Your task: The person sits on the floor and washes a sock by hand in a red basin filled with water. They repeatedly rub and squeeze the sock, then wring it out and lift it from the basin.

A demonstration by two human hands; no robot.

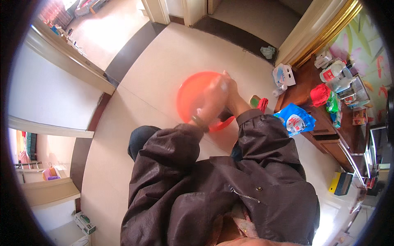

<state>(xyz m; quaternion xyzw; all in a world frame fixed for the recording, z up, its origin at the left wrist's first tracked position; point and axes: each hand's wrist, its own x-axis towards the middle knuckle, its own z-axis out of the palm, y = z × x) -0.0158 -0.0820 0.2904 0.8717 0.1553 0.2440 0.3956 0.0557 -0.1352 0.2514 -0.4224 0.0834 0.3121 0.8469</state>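
Both my left hand (213, 98) and right hand (230, 88) press together over the round orange basin (191, 92); grip unclear, blurred. Right sits a blue-white bag (296, 119).

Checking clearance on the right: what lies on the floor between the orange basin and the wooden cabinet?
In the head view, a small green block and a red item lie on the floor between the orange basin and the wooden cabinet.

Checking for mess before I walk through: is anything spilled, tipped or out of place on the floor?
No spill shows. The orange basin sits on the tiled floor under both hands. A crumpled greenish cloth lies loose by the doorway, which looks stray.
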